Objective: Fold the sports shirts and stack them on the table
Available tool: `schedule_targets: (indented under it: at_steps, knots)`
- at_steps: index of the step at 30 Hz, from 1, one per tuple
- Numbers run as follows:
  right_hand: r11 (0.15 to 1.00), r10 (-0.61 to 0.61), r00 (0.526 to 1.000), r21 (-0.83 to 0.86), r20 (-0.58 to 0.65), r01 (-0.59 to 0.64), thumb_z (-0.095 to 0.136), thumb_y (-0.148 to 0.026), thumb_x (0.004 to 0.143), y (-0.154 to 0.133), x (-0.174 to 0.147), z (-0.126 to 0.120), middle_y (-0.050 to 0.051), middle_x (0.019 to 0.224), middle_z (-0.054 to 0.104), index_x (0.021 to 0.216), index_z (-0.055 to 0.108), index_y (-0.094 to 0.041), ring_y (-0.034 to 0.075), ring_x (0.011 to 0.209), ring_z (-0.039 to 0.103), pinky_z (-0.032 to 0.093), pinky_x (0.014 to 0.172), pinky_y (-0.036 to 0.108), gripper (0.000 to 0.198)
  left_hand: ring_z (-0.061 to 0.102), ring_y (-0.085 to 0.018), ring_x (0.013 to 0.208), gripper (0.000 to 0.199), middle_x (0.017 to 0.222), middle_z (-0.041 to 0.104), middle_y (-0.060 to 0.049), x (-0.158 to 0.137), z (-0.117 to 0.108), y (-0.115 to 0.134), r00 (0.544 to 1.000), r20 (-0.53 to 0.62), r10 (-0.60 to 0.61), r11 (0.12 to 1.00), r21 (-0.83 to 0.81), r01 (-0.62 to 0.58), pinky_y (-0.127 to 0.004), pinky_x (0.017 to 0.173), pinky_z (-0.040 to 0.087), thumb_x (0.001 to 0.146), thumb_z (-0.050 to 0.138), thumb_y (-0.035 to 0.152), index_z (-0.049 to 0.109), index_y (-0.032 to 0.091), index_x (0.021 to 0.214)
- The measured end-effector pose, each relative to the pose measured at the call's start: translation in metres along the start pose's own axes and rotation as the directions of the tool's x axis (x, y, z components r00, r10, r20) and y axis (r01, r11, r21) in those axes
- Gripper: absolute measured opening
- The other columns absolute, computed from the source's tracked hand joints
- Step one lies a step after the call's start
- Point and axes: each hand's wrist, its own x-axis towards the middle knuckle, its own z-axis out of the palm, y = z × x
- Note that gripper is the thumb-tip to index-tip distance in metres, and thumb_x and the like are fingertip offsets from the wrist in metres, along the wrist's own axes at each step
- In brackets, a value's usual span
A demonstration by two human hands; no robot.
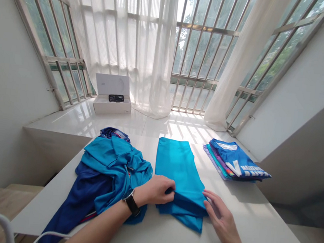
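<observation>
- Since the white counter (258, 226) carries cloth in three different states, with a teal garment (179, 164) at the middle, the work looks partway through.
- Left of the teal garment, the loose heap (106, 171) of teal and dark blue clothes lies crumpled, its dark blue cloth trailing toward the person; this portion seems left to do.
- Flat at its far end, the teal garment itself appears half finished: a fold is raised across its near part, and a lower layer sticks out beneath.
- Right of the teal garment and slightly beyond its middle, the folded stack (235, 161) sits in neat layers, a blue printed shirt on top; this portion looks done.
- Beyond the teal garment and to its left, an open white box (112, 107) stands apart from the clothes.
- At the teal garment's near right edge, the right hand (221, 216) has its grip apart, fingertips just at the cloth.
- On the teal garment's near left side, the left hand (156, 191) seems to have its grip pinched together on the fold.
</observation>
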Motion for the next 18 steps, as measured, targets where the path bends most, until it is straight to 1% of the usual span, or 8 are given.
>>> schedule_targets:
  at_steps: [2,4,6,8,11,14,16,18]
  knots:
    - [0.998,-0.005,1.000,0.063,0.012,0.004,0.056,-0.054,0.095,-0.004,0.004,0.000,0.010,0.130,0.068,0.114,0.072,-0.027,0.029,0.124,0.063,0.054,0.104,0.043,0.037,0.060,-0.014,0.068,0.015,0.079,0.071,-0.002,0.002,0.001,-0.005,0.998,-0.017,-0.056,0.992,-0.115,0.053,-0.022,0.059,0.040,0.090,0.056,0.024,0.069,0.019,0.092]
    - [0.995,-0.027,0.997,0.095,0.074,0.020,0.058,-0.055,0.094,-0.008,0.008,0.000,0.010,0.132,0.067,0.117,0.071,-0.026,0.029,0.125,0.062,0.054,0.105,0.044,0.039,0.059,-0.013,0.067,0.017,0.077,0.070,-0.002,0.004,0.003,-0.009,0.995,-0.022,-0.096,0.972,-0.219,0.089,-0.021,0.059,0.040,0.091,0.055,0.026,0.069,0.017,0.091]
    - [0.996,-0.049,0.989,0.079,0.139,0.038,0.066,-0.054,0.089,-0.011,0.010,0.001,0.010,0.135,0.065,0.121,0.069,-0.027,0.030,0.127,0.060,0.052,0.106,0.046,0.042,0.060,-0.013,0.068,0.018,0.078,0.070,-0.002,0.006,0.006,-0.013,0.993,-0.028,-0.114,0.950,-0.296,0.101,-0.021,0.060,0.041,0.091,0.055,0.027,0.070,0.017,0.091]
    - [0.998,-0.057,0.984,0.039,0.167,0.051,0.071,-0.052,0.085,-0.012,0.009,0.002,0.010,0.136,0.065,0.122,0.069,-0.028,0.031,0.128,0.059,0.051,0.108,0.048,0.044,0.060,-0.014,0.069,0.018,0.079,0.070,-0.002,0.007,0.008,-0.015,0.992,-0.035,-0.122,0.935,-0.338,0.103,-0.022,0.061,0.042,0.091,0.056,0.028,0.070,0.016,0.092]
    - [0.999,-0.048,0.984,0.022,0.172,0.045,0.069,-0.049,0.087,-0.012,0.006,0.002,0.009,0.135,0.065,0.115,0.072,-0.029,0.030,0.127,0.059,0.050,0.108,0.049,0.035,0.060,-0.014,0.069,0.019,0.079,0.070,-0.002,0.006,0.009,-0.015,0.991,-0.029,-0.129,0.929,-0.354,0.110,-0.023,0.061,0.043,0.091,0.056,0.028,0.071,0.016,0.093]
    - [0.998,-0.028,0.982,0.058,0.187,0.018,0.065,-0.048,0.089,-0.011,0.005,0.001,0.009,0.134,0.065,0.106,0.075,-0.028,0.030,0.126,0.060,0.051,0.107,0.048,0.027,0.062,-0.016,0.076,0.019,0.087,0.072,-0.003,0.004,0.004,-0.014,0.997,0.022,-0.074,0.934,-0.348,0.077,-0.024,0.067,0.045,0.092,0.058,0.030,0.070,0.017,0.098]
    - [0.997,-0.017,0.981,0.080,0.194,0.001,0.063,-0.048,0.090,-0.011,0.005,0.000,0.010,0.132,0.066,0.098,0.076,-0.027,0.030,0.124,0.061,0.051,0.106,0.047,0.025,0.063,-0.018,0.085,0.021,0.095,0.071,-0.004,0.001,-0.002,-0.013,0.996,0.083,0.011,0.943,-0.333,0.018,-0.026,0.075,0.047,0.091,0.064,0.035,0.070,0.019,0.101]
    - [0.996,-0.013,0.981,0.087,0.195,-0.004,0.062,-0.047,0.090,-0.013,0.005,-0.001,0.010,0.130,0.067,0.091,0.077,-0.027,0.031,0.123,0.062,0.050,0.107,0.048,0.025,0.062,-0.021,0.096,0.029,0.102,0.069,-0.004,-0.001,-0.007,-0.012,0.983,0.161,0.092,0.949,-0.314,-0.037,-0.028,0.082,0.046,0.085,0.075,0.044,0.071,0.021,0.101]
